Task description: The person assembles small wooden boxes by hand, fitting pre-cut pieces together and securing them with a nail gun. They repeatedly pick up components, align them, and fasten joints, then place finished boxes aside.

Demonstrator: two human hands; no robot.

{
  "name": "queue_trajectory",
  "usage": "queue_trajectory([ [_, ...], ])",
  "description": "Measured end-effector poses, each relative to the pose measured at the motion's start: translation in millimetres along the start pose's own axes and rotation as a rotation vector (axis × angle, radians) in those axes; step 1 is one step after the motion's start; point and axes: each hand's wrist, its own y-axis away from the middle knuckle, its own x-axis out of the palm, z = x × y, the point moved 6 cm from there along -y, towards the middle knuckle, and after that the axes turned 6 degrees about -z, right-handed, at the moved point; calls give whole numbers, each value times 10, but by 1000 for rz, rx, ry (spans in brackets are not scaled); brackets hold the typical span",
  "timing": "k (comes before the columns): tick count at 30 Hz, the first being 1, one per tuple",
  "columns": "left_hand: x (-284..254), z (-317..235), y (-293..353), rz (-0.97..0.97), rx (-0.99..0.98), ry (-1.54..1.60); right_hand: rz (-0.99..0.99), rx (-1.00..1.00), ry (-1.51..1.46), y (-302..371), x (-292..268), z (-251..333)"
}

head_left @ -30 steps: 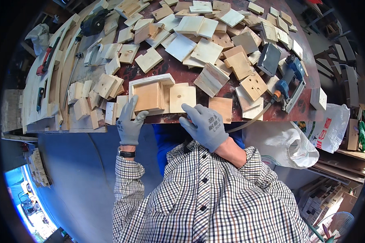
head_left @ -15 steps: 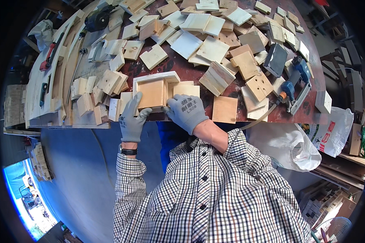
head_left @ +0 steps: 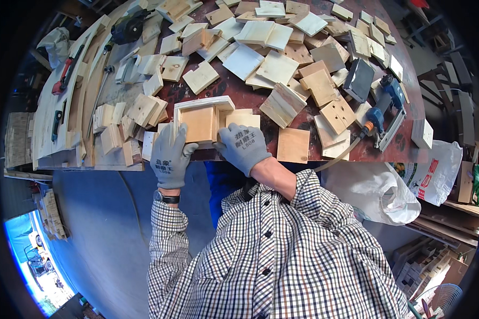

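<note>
While both gloved hands rest at the near edge of the surface (head_left: pixel 261 95):
Left hand (head_left: pixel 169 157): fingers curled on the left wall of the open wooden box (head_left: pixel 201 121) — gripping it.
Right hand (head_left: pixel 243 146): fingers bent over the box's right side, pressing a flat wooden panel (head_left: pixel 245 118) against it.
Box: at the near edge, between the hands.
Surroundings: scattered wooden squares (head_left: pixel 274 66); blue nail gun (head_left: pixel 382 109) — far right.
</note>
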Motion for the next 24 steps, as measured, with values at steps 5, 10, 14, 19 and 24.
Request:
queue_trajectory([
  [5,-247,-117,-123,-204,190,-117,-33,9,-9,-3,-123,43],
  [10,-477,-261,-142,-307,265,-26,-287,212,-817,114,-642,6],
  [14,-453,-734,-7,-294,361,92,181,736,-1398,399,-732,-70],
  [19,-229,-453,225,-356,-170,210,120,821,-1150,827,-568,-522],
  [24,215,1,392,-193,-451,434,99,802,-1152,769,-420,-684],
])
